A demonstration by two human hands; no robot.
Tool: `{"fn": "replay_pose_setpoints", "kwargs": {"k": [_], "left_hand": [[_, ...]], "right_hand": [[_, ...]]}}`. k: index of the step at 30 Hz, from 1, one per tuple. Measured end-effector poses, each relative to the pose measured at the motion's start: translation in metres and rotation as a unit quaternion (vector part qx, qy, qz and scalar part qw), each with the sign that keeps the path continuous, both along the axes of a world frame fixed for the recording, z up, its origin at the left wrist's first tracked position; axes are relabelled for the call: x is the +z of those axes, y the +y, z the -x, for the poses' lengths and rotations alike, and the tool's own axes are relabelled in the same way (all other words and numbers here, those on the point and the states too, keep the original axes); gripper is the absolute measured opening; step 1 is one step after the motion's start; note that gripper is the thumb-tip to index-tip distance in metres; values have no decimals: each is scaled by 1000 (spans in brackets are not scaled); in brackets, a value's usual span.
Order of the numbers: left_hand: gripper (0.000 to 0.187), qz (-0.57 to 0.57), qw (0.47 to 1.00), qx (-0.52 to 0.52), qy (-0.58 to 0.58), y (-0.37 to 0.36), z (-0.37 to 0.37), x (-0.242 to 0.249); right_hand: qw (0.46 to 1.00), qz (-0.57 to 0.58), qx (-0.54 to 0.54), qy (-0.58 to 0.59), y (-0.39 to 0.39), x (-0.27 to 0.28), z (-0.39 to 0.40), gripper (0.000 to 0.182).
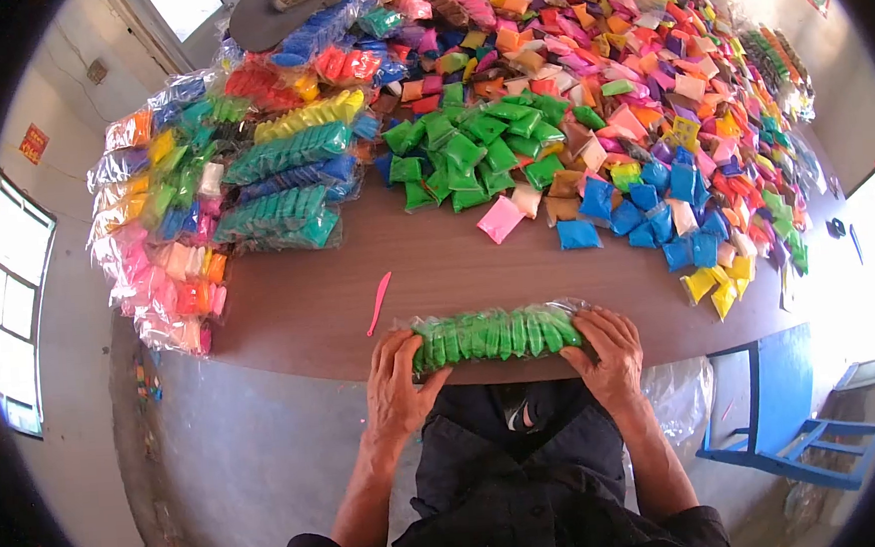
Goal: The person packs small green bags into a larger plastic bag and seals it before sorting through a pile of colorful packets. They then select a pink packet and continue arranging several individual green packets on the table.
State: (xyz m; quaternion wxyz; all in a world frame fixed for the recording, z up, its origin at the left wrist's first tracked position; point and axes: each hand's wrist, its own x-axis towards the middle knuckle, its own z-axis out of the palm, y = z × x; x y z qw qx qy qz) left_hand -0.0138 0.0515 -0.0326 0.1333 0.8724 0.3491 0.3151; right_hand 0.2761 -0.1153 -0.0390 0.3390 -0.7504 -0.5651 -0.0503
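A clear plastic bag packed with a row of green packets (pixel 496 336) lies at the table's front edge. My left hand (pixel 397 381) grips its left end, thumb toward me and fingers over the far side. At the right end, my right hand (pixel 608 351) holds it the same way. Beyond the bag, to the left, rests a pink plastic tool (pixel 379 303), thin and knife-like. A heap of loose green packets (pixel 465 156) sits farther back on the brown table (pixel 288 293).
Filled bags of teal packets (pixel 279 215) and other colours are stacked at the left. Blue packets (pixel 578 235) and yellow packets (pixel 725 299) lie to the right, before a large multicoloured pile (pixel 624 51). A blue chair (pixel 776 403) stands at the lower right.
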Motion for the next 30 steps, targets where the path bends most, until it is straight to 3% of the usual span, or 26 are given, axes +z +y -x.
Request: {"fn": "replay_pose_setpoints", "kwargs": {"k": [8, 10, 13, 16, 19, 20, 23, 25, 28, 30], "left_hand": [[53, 17, 1000, -18, 13, 10, 13, 10], [50, 32, 999, -25, 19, 14, 16, 27], [41, 165, 986, -4, 16, 19, 10, 66], [41, 162, 986, -36, 9, 46, 14, 51], [46, 372, 928, 35, 5, 65, 7, 54], [48, 373, 926, 38, -34, 67, 5, 50], [55, 346, 927, 12, -142, 68, -1, 27], [62, 288, 936, -49, -196, 64, 2, 19], [59, 338, 928, -35, -152, 53, 14, 28], [56, 354, 916, -23, -186, 54, 15, 11]], "right_hand": [[998, 22, 59, -3, -6, 12, -7, 61], [995, -2, 64, 74, -9, 16, -11, 55], [971, 30, 47, 232, -12, 27, -11, 44], [926, 41, 8, 376, 0, 34, -3, 30], [892, 23, -19, 451, 20, 23, -5, 24], [884, 17, -27, 467, 28, 16, -7, 24], [889, -45, -40, 454, 50, 9, -8, 25], [903, -7, -82, 421, 55, 11, -9, 33], [913, 6, -106, 394, 60, 10, -3, 46], [919, 1, -92, 384, 62, 11, 4, 55]]}}
